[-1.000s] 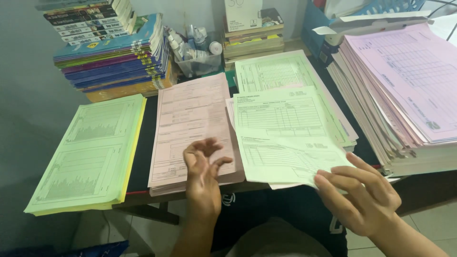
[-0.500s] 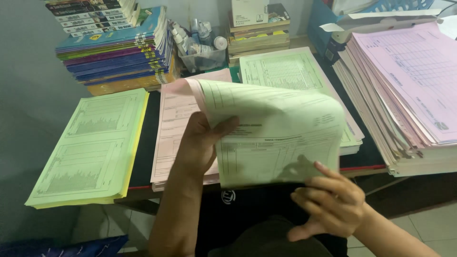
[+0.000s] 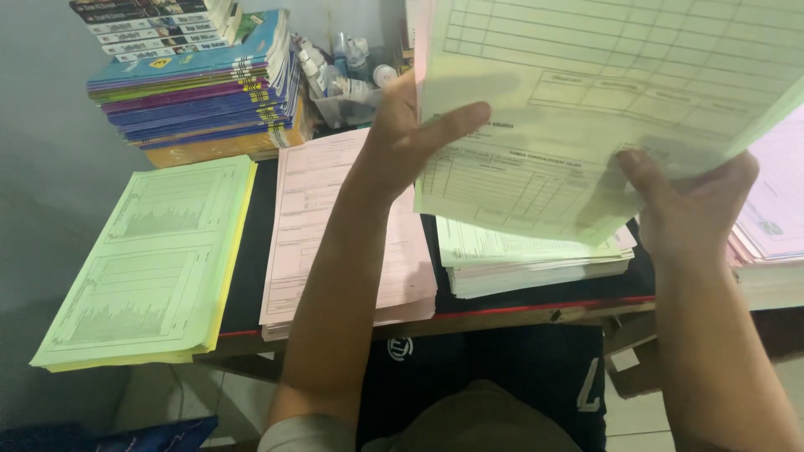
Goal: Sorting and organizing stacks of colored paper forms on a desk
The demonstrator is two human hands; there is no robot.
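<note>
Both hands hold a loose set of pale green form sheets point(image 3: 586, 100) raised in the air above the bench point(image 3: 536, 308), close to the camera and filling the upper right of the view. The left hand point(image 3: 410, 138) grips the set's left edge, thumb laid across the front of the paper and the other fingers hidden behind it. The right hand point(image 3: 691, 205) pinches the lower right corner, fingers point(image 3: 636, 167) closed over the front of the sheets. A pink sheet edge shows along the top left of the lifted set. Directly below it, on the bench, lies a stack of green and pink forms point(image 3: 536, 255). To the left of that stack rests a pink pile of forms point(image 3: 335, 226), and further left, a green pile with yellow sheets beneath point(image 3: 151, 259) overhangs the bench edge. Behind them sit a stack of colourful books point(image 3: 201, 92) and a clear tub of small bottles point(image 3: 347, 75). A tall pile of pink and white forms point(image 3: 775, 226) stands at the right edge.
</note>
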